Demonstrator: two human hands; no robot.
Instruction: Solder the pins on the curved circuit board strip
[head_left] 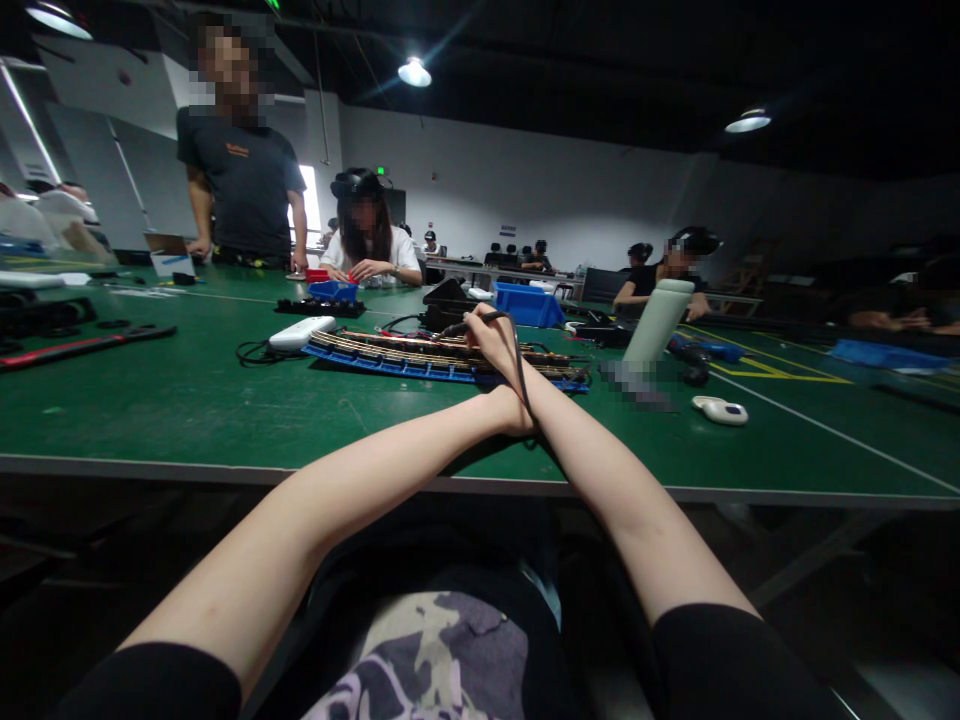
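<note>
My right hand [491, 337] is closed like a pen grip around a soldering iron [454, 329], its dark tip pointing left over the boards. The iron's black cable [517, 360] loops over my right wrist and forearm. Below it lies a long, slightly curved blue rack [405, 369] carrying thin strip-like circuit boards [375, 346], with red wire near their middle. My left hand [514, 408] sits at the rack's near edge, crossed under my right forearm. Its fingers are hidden, so what it touches does not show.
A white power strip [301, 334] with a black cord stands left of the rack. Blue bins [529, 304] lie behind. To the right are a pale green bottle [658, 325] and a cream earbud case [720, 410]. A red-black tool [90, 345] lies far left. Several people are around the tables.
</note>
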